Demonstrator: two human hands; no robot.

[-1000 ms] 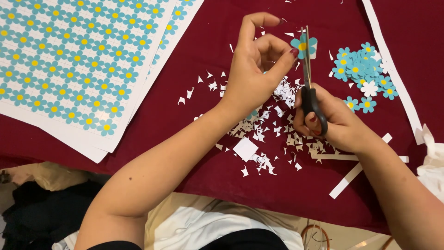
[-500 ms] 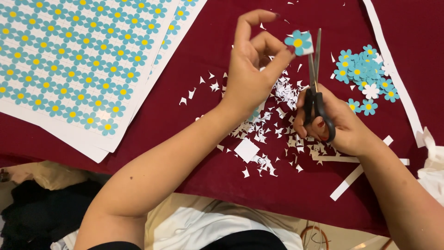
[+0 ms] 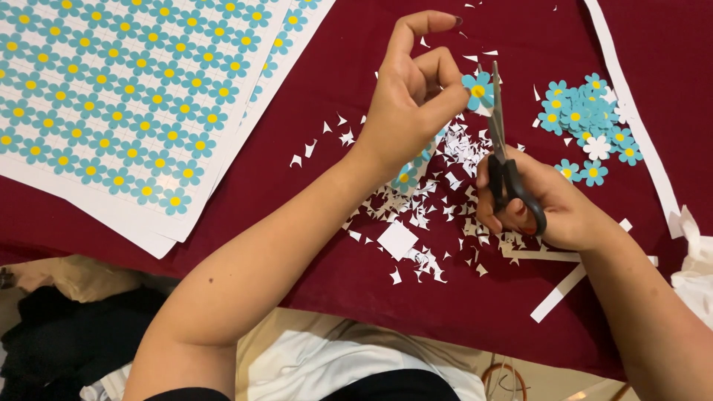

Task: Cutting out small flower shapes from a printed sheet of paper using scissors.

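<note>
I see my left hand (image 3: 405, 104) pinching a blue paper flower (image 3: 476, 87) between thumb and fingertips, raised off the cloth so its edge meets the blades. My right hand (image 3: 546, 204) grips the black-handled scissors (image 3: 505, 160), fingers closed through the loops, blades upright against the flower. White paper scraps (image 3: 431, 200) lie directly beneath; the cut flower pile (image 3: 583, 119) sits apart on the maroon tablecloth (image 3: 334, 245), printed flower sheets (image 3: 126, 96) farther left.

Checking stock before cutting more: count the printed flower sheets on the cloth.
2: the top flower sheet at upper left, and a second sheet beneath it, showing along its right edge. More may be hidden underneath.
</note>
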